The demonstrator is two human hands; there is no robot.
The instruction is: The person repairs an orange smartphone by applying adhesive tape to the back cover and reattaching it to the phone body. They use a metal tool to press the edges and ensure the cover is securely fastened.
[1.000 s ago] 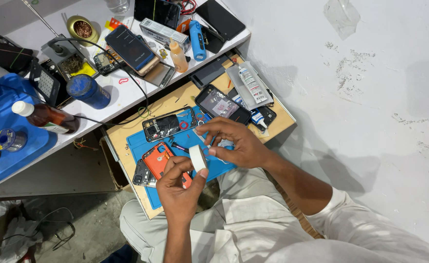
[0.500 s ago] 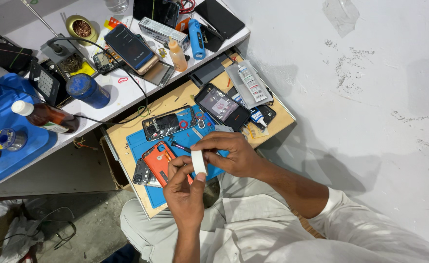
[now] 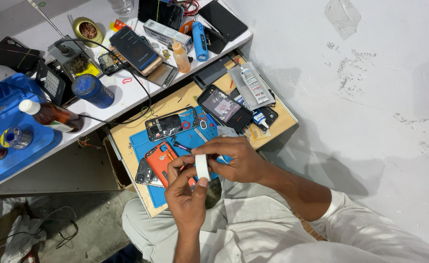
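**A:** Start with the big things. What fills the view?

**B:** A white table (image 3: 126, 100) runs from nine o'clock up to twelve. Below it, toward the centre, sits a wooden board (image 3: 282, 122) with a blue mat (image 3: 141, 143) on it. At nine o'clock a blue tray (image 3: 0, 126) lies on the table.

**A:** And the hands?

**B:** Both meet near the centre, just past six o'clock. The left hand (image 3: 187, 199) comes up from six o'clock, fingers curled, thumb raised, pinching a small white roll of tape (image 3: 202, 166) from below. The right hand (image 3: 236, 158) reaches in from four o'clock, wrist bent, palm down, fingers pressed together on the top of the same roll. The roll stands on edge between them, above the mat's lower edge.

**A:** What lies around them?

**B:** At ten o'clock of the hands, an orange phone back (image 3: 161, 158) on the mat. Above it, an opened phone (image 3: 170, 124) showing its insides. At one o'clock, a black phone (image 3: 224, 107) with a lit screen.

**A:** Any packages?

**B:** At one o'clock on the board, a clear flat packet (image 3: 238, 85) with a white tube (image 3: 252, 84) on it. At twelve, a long white box (image 3: 165, 34), an upright blue oblong case (image 3: 200, 41) and a little bottle (image 3: 180, 54) of orange liquid. At nine o'clock, a brown bottle (image 3: 53, 116) with a white cap lies on its side, a blue can (image 3: 91, 90) beside it.
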